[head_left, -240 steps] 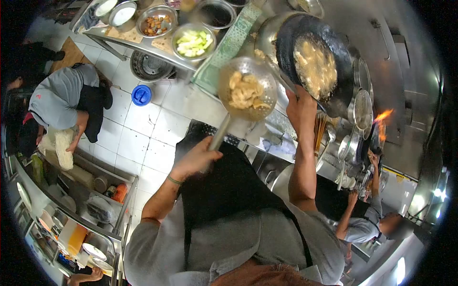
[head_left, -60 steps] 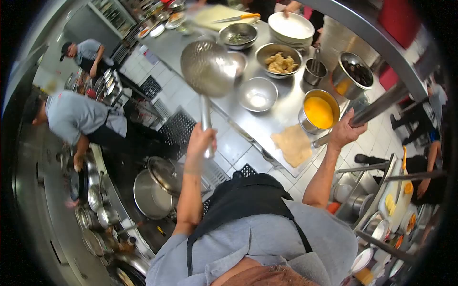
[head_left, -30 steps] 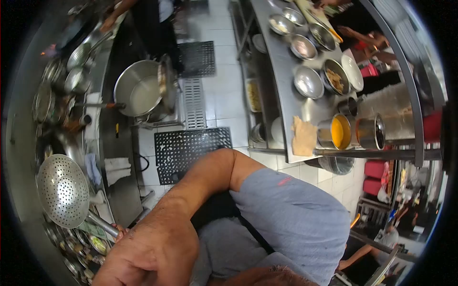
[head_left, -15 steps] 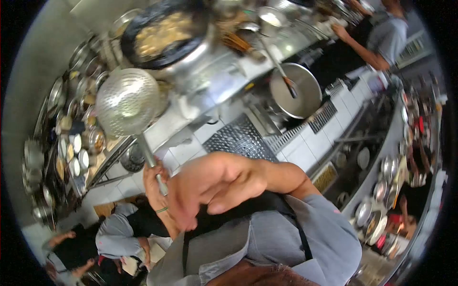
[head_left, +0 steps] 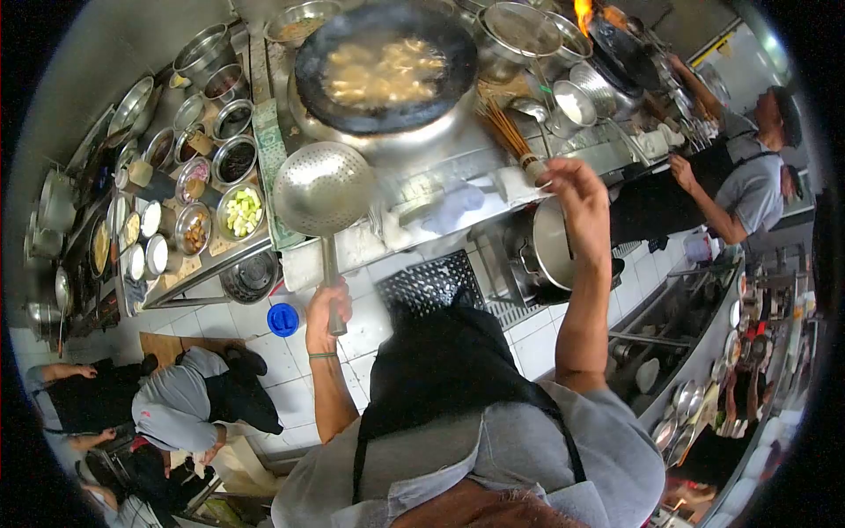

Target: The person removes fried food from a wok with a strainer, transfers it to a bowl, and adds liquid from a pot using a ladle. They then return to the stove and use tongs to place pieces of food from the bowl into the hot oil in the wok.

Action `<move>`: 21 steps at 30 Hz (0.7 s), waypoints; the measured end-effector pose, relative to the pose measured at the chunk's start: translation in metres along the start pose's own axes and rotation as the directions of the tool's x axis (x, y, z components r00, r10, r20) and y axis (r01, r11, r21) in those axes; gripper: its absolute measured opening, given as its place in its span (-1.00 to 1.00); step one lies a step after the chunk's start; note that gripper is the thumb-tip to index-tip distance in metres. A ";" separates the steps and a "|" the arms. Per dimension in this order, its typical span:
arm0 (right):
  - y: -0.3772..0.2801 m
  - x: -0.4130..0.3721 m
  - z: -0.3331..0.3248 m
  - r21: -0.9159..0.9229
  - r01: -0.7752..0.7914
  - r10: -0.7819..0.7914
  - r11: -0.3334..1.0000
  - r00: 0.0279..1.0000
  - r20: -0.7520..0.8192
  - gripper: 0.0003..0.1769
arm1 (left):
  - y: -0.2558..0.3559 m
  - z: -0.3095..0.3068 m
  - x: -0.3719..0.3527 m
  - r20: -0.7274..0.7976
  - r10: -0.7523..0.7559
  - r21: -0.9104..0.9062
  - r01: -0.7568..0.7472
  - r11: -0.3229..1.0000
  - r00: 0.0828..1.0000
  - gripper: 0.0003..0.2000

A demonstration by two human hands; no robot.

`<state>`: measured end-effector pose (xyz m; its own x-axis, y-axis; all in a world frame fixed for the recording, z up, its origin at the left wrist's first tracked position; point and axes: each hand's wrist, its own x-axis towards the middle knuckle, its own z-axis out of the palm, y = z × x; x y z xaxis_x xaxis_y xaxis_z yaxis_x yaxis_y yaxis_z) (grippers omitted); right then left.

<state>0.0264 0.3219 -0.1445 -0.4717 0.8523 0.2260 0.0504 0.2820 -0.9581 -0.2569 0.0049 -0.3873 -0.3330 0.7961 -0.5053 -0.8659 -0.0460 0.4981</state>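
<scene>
My left hand (head_left: 330, 308) is wrapped round the handle of a perforated skimmer (head_left: 323, 188), its round bowl raised in front of the stove. Beyond it sits a black wok (head_left: 310, 84), where pale pieces of food (head_left: 383, 72) bubble in oil under some steam. My right hand (head_left: 576, 198) reaches forward, fingertips closed at the handle end of a bamboo wok brush (head_left: 509, 132). Beside the brush lies a ladle (head_left: 531, 109). Below my right forearm stands a large steel pot (head_left: 551, 242), partly hidden by the arm.
Bowls of ingredients, including chopped green vegetables (head_left: 244, 212), crowd the left counter. A strainer (head_left: 523, 30) rests at the back. Flame (head_left: 583, 15) rises at the far right, near a co-worker (head_left: 748, 176). Another person (head_left: 180, 396) bends at lower left. A blue lid (head_left: 282, 319) is below the counter.
My right hand has gone from in front of my chest to the wok brush at the right. My left hand keeps the skimmer. The view has shifted, and the flame has come into sight.
</scene>
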 end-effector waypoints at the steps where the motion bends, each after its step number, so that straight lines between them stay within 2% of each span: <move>1: 0.024 0.021 -0.015 -0.102 -0.019 0.007 0.995 0.993 -0.121 -0.76 | -0.003 -0.003 0.002 0.007 -0.007 -0.003 0.007 1.000 1.000 -0.75; 3: 0.070 0.065 -0.044 -0.396 -0.098 -0.027 0.913 0.954 -0.298 -0.69 | -0.010 -0.005 0.001 0.009 -0.015 0.008 0.015 1.000 1.000 -0.76; 5: 0.129 0.113 -0.068 -0.454 -0.026 -0.143 0.891 0.931 -0.335 -0.58 | -0.016 0.000 0.001 0.004 -0.014 0.034 0.014 0.999 1.000 -0.74; 7: 0.162 0.153 -0.076 -0.092 -0.250 0.205 0.964 0.916 -0.344 -0.57 | -0.024 0.019 -0.008 -0.120 0.025 -0.003 -0.026 1.000 0.992 -0.65; 8: 0.175 0.173 -0.078 0.087 -0.364 0.373 0.927 0.880 -0.293 -0.56 | -0.030 0.029 -0.014 -0.208 0.053 -0.031 -0.061 0.998 0.977 -0.64; 9: 0.192 0.193 -0.083 0.323 -0.429 0.487 0.844 0.865 -0.124 -0.52 | -0.037 0.037 -0.021 -0.294 0.078 -0.055 -0.098 0.994 0.953 -0.62; 11: 0.156 0.202 -0.064 0.572 -0.532 0.592 0.623 0.800 0.099 -0.68 | -0.072 -0.001 -0.027 -0.422 0.109 -0.158 -0.192 0.969 0.900 -0.63; 13: 0.187 0.228 -0.072 0.694 -0.555 0.499 0.459 0.807 0.316 -0.71 | -0.126 -0.049 -0.036 -0.562 0.139 -0.200 -0.296 0.934 0.816 -0.65; 15: 0.208 0.245 -0.072 0.749 -0.585 0.418 0.311 0.792 0.445 -0.75 | -0.197 -0.114 -0.062 -0.487 0.120 -0.328 -0.308 0.893 0.865 -0.65; 17: 0.214 0.253 -0.071 0.771 -0.602 0.379 0.208 0.776 0.504 -0.79 | -0.255 -0.095 -0.088 -0.733 0.078 -0.244 -0.368 0.897 0.676 -0.66; 18: 0.211 0.251 -0.065 0.740 -0.538 0.406 0.404 0.830 0.382 -0.81 | -0.290 -0.108 -0.098 -0.790 0.093 -0.114 -0.294 0.949 0.606 -0.70; 19: 0.199 0.246 -0.063 0.701 -0.501 0.377 0.507 0.861 0.342 -0.84 | -0.333 -0.132 -0.112 -0.784 0.188 0.222 -0.015 0.975 0.592 -0.74; 20: 0.181 0.237 -0.064 0.655 -0.453 0.338 0.604 0.891 0.304 -0.86 | -0.369 -0.151 -0.129 -0.654 0.380 0.743 0.460 0.486 0.654 -0.76; 21: 0.168 0.227 -0.067 0.602 -0.399 0.296 0.692 0.917 0.267 -0.86 | -0.395 -0.153 -0.137 -0.579 0.433 0.795 0.597 0.109 0.691 -0.77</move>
<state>-0.0131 0.5924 -0.2424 -0.6524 0.7477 -0.1236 -0.3072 -0.4100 -0.8588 0.0735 -0.1786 -0.6224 -0.8208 0.1810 -0.5418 0.0030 0.9498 0.3128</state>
